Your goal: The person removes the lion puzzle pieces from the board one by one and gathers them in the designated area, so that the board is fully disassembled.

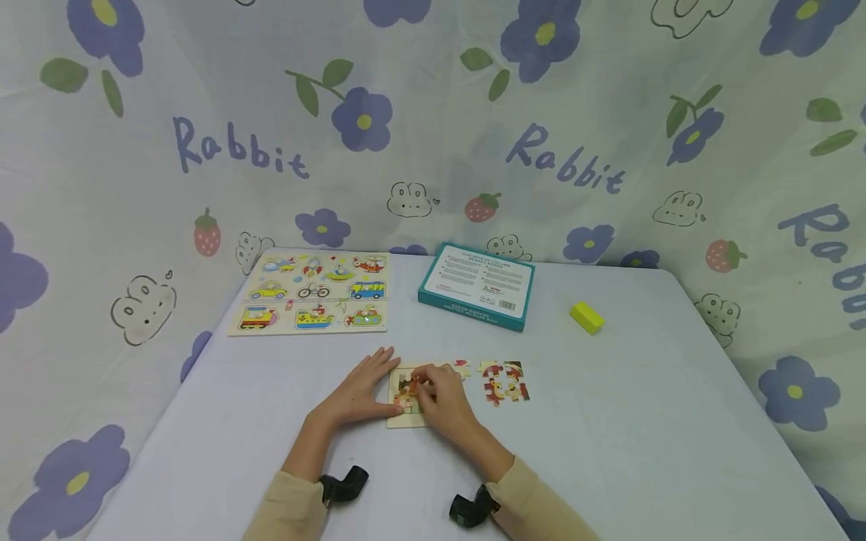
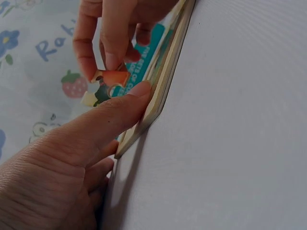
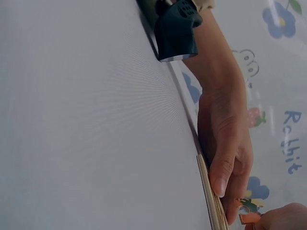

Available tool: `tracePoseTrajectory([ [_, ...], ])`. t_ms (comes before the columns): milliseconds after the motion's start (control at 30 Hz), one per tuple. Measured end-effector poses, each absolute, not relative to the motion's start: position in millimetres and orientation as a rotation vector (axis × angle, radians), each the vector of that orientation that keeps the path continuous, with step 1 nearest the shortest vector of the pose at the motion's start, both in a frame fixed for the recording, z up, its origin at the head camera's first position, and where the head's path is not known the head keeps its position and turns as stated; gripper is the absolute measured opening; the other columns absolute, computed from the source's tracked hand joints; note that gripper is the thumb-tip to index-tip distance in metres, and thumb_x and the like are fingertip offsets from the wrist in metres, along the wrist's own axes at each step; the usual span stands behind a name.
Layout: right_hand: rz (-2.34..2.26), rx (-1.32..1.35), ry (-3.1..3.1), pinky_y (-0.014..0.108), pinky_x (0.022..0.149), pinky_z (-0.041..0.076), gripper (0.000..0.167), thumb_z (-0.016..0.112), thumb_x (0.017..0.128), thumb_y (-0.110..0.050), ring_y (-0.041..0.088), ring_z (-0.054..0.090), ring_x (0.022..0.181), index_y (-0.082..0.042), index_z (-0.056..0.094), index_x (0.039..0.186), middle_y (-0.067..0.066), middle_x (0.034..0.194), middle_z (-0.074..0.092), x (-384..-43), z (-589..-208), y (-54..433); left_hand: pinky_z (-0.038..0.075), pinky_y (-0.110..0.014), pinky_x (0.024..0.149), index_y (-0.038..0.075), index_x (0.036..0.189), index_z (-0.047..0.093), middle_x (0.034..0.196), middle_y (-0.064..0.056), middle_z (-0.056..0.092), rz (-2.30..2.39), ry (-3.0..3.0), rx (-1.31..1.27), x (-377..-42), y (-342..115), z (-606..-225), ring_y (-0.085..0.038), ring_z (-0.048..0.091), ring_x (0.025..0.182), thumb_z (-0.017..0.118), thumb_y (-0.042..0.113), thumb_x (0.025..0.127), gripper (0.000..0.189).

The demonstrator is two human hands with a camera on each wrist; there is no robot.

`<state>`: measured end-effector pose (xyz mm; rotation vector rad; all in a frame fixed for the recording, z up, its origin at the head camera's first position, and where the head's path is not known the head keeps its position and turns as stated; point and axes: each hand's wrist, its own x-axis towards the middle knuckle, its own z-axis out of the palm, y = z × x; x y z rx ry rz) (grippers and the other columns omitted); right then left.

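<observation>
A small wooden puzzle board [image 1: 404, 421] with a pale frame and a partly filled picture lies in front of me. My left hand [image 1: 358, 394] rests at its left side with fingers extended, the thumb [image 2: 139, 91] over the frame. Above the board, my right hand [image 1: 446, 402] pinches an orange and dark green jigsaw piece [image 2: 115, 78] between thumb and fingers. The piece is tilted up on edge in the left wrist view. In the head view the right hand hides the board's right part. Several loose jigsaw pieces [image 1: 495, 391] lie right of the board.
A larger peg puzzle [image 1: 325, 300] with vehicle pictures lies at the back left. Beside it is a teal box [image 1: 476, 285] with a white printed panel. A yellow block [image 1: 586, 318] sits farther right. Patterned cloth hangs behind the white table [image 1: 609, 451].
</observation>
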<state>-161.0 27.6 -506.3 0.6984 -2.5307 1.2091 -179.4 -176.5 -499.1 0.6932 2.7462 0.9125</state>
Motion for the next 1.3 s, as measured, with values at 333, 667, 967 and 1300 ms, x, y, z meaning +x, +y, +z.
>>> tracePoseTrajectory([
  [333, 1.212, 0.642, -2.491, 0.031, 0.071, 0.039, 0.012, 0.062, 0.086, -0.009, 0.009, 0.050, 0.077, -0.012, 0.063, 0.097, -0.004, 0.083, 0.063, -158.3, -504.9, 45.2, 0.012, -0.046, 0.111, 0.008, 0.140, 0.038, 0.150, -0.008, 0.022, 0.897, 2.748, 0.707, -178.8, -174.7, -499.3, -0.026, 0.012, 0.138, 0.072, 0.056, 0.067, 0.094],
  [667, 1.194, 0.546, -2.506, 0.028, 0.069, 0.041, 0.018, 0.064, 0.082, -0.005, 0.008, 0.049, 0.078, -0.015, 0.063, 0.097, -0.006, 0.084, 0.062, -157.7, -504.8, 67.0, 0.011, -0.045, 0.111, 0.003, 0.140, 0.036, 0.150, -0.012, 0.020, 0.878, 2.752, 0.758, -179.4, -176.3, -500.4, -0.028, 0.012, 0.138, 0.071, 0.055, 0.069, 0.094],
  [967, 1.202, 0.468, -2.546, 0.028, 0.067, 0.044, 0.019, 0.064, 0.081, -0.004, 0.008, 0.050, 0.077, -0.014, 0.063, 0.097, -0.004, 0.083, 0.063, -158.7, -504.8, 86.7, 0.010, -0.046, 0.111, 0.002, 0.139, 0.036, 0.150, -0.012, 0.020, 0.873, 2.739, 0.761, -178.3, -176.6, -497.6, -0.029, 0.011, 0.138, 0.071, 0.052, 0.070, 0.093],
  [1300, 1.221, 0.366, -2.586, 0.023, 0.058, 0.043, 0.019, 0.065, 0.081, -0.004, 0.009, 0.046, 0.070, -0.015, 0.064, 0.096, -0.010, 0.078, 0.057, -158.6, -504.0, 106.7, 0.010, -0.045, 0.111, 0.001, 0.140, 0.035, 0.150, -0.013, 0.020, 0.874, 2.734, 0.785, -179.8, -177.1, -496.6, -0.029, 0.011, 0.138, 0.071, 0.051, 0.072, 0.091],
])
